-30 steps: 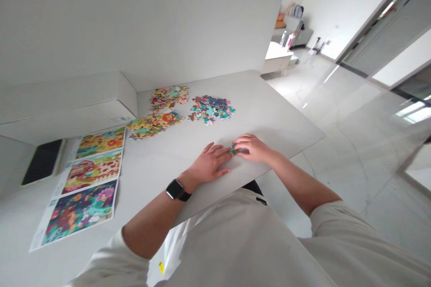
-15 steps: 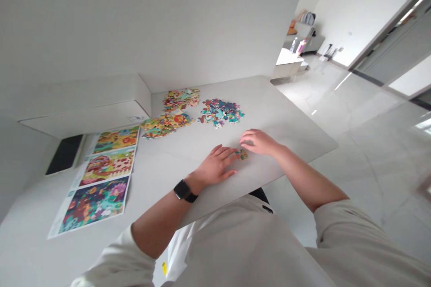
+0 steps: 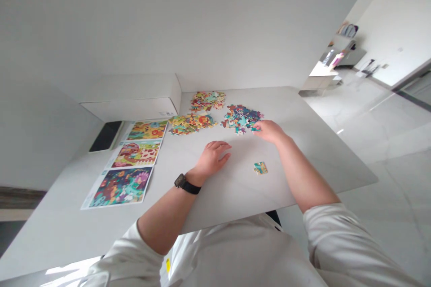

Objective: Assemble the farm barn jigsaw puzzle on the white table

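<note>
My right hand (image 3: 270, 132) is at the right edge of a pile of blue and purple jigsaw puzzle pieces (image 3: 243, 118). Its fingertips are closed on a teal puzzle piece (image 3: 256, 128) there. My left hand (image 3: 212, 158), with a black watch (image 3: 186, 184) on the wrist, lies on the table, fingers stretched and holding nothing. Between my hands, nearer the front edge, a small teal and yellow bit of puzzle (image 3: 260, 168) rests by itself. Whether it is one piece or joined pieces, I cannot tell.
A yellow-green puzzle pile (image 3: 191, 123) and a red-yellow one (image 3: 208, 100) lie toward the wall. Left of them is a printed sheet (image 3: 148, 190) with three colourful pictures. Behind it stand a phone (image 3: 106, 136) and a white box (image 3: 134, 107) against the wall.
My right hand has gone from beside the small bit of puzzle to the blue-purple pile. My left hand has drawn away leftward from that bit. The view has shifted.
</note>
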The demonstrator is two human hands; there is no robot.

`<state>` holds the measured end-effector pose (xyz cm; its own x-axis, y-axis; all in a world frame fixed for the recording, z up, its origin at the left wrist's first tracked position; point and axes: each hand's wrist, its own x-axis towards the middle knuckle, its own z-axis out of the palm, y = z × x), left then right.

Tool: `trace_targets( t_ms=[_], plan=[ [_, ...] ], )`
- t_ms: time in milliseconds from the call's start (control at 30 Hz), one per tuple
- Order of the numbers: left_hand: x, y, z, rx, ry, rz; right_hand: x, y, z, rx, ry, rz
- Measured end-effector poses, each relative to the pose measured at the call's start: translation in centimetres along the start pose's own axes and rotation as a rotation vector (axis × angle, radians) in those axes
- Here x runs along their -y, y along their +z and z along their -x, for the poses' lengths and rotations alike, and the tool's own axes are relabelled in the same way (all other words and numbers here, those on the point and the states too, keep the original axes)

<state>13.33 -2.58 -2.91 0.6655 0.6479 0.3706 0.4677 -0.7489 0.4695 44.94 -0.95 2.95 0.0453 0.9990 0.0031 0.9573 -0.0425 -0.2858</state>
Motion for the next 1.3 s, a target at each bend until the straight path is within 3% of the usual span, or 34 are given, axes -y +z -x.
trace_targets(
  t_ms=[167, 400, 667, 867, 1067, 1300],
  plan=[
    [0.0, 0.1, 0.0, 0.016, -0.018, 0.002, 1.2, 3.9, 0.3, -0.28, -0.158, -0.079],
    [0.4, 0.4, 0.2, 0.021, -0.079, -0.033, 1.9, 6.5, 0.5, -0.2, -0.27, -0.05],
    [0.8, -0.1, -0.8, -0.035, -0.131, -0.1, 1.5, 7.0, -0.1, -0.174, -0.307, -0.06],
    [1.6, -1.3, -4.6, -0.052, -0.113, -0.147, 1.4, 6.7, -0.8, -0.138, -0.335, -0.096],
    [3.5, 0.7, -8.8, 0.051, -0.163, -0.189, 0.7, 5.4, -0.4, -0.155, -0.3, -0.12],
    [4.9, 2.3, -9.7, 0.089, -0.189, -0.239, -0.3, 5.1, 0.5, -0.108, -0.134, -0.006]
  ],
)
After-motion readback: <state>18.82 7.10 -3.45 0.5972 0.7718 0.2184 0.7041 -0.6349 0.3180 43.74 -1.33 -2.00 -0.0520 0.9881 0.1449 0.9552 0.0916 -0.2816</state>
